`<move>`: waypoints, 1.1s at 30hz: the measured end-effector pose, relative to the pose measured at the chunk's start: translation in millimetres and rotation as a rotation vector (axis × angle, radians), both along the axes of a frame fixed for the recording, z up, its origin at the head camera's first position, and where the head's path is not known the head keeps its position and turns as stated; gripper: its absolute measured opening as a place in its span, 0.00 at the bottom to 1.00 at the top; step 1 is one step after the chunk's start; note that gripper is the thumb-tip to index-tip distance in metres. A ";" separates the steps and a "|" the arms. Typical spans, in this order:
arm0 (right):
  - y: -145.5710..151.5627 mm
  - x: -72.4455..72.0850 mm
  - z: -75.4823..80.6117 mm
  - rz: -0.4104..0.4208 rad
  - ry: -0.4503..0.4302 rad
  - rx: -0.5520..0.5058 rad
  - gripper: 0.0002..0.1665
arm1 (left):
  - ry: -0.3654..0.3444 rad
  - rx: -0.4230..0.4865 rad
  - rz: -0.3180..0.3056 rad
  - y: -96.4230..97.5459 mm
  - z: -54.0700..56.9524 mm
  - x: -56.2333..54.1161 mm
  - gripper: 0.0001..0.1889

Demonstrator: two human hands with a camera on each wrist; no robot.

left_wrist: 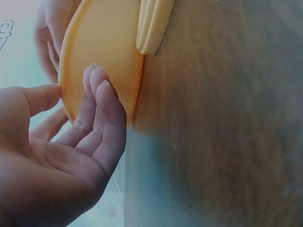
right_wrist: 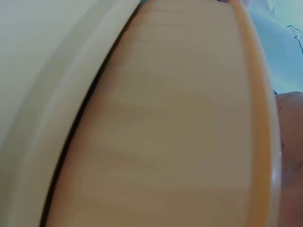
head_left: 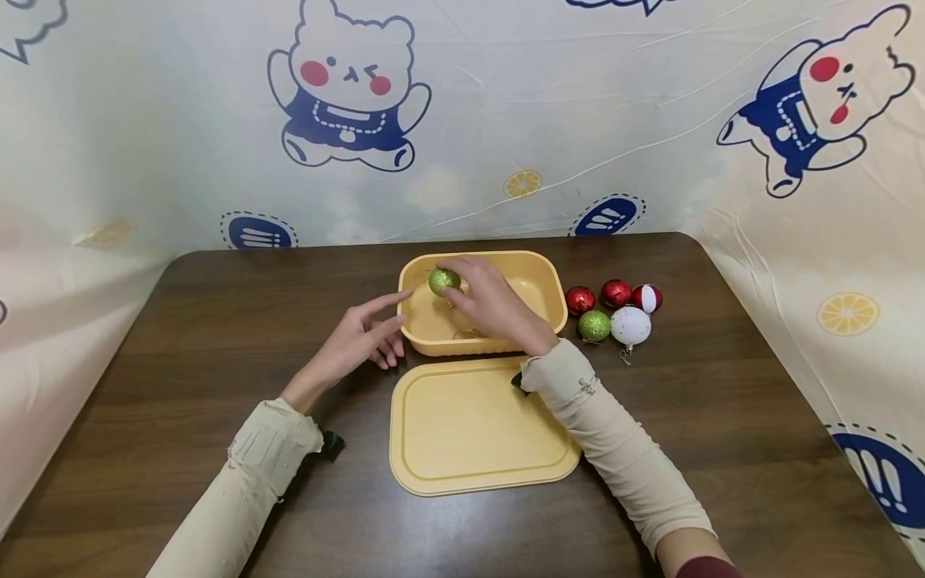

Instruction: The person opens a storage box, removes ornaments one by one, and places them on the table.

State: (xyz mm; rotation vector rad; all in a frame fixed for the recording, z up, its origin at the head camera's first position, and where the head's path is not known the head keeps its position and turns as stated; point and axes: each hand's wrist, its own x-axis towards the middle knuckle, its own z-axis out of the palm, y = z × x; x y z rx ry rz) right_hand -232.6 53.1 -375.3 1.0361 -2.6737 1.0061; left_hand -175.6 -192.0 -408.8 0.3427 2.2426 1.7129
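My right hand [head_left: 491,299] reaches over the yellow box [head_left: 538,277] and pinches a green glitter Christmas ball [head_left: 444,281] between thumb and fingers, near the box's left end. Something gold and thin [head_left: 468,333] shows on the box floor, partly hidden beneath this hand. At the left end of the box, my left hand [head_left: 361,333] touches the rim, its fingers loosely extended along the outer wall. In the left wrist view, the left hand [left_wrist: 71,146] has relaxed fingers beside the box wall [left_wrist: 106,38]. The right wrist view shows mostly the box's outer wall [right_wrist: 165,118].
A yellow lid [head_left: 477,433] lies flat in front of the box. Right of the box sit red balls [head_left: 580,300], another green ball [head_left: 594,327], a white ball [head_left: 631,326] and a red-and-white ball [head_left: 648,299]. A patterned cloth [head_left: 462,160] hangs behind the brown table [head_left: 217,337].
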 end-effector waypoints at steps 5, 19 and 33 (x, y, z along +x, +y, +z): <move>7.5 4.1 3.3 -0.003 0.004 -0.022 0.24 | -0.007 -0.007 -0.001 0.8 -1.1 -0.5 0.26; 33.4 16.3 5.8 -0.012 0.072 -0.017 0.23 | -0.008 0.001 -0.004 3.0 0.2 -0.8 0.26; 58.3 26.9 4.5 -0.030 0.076 0.001 0.23 | 0.005 0.006 0.000 -0.5 0.5 0.9 0.27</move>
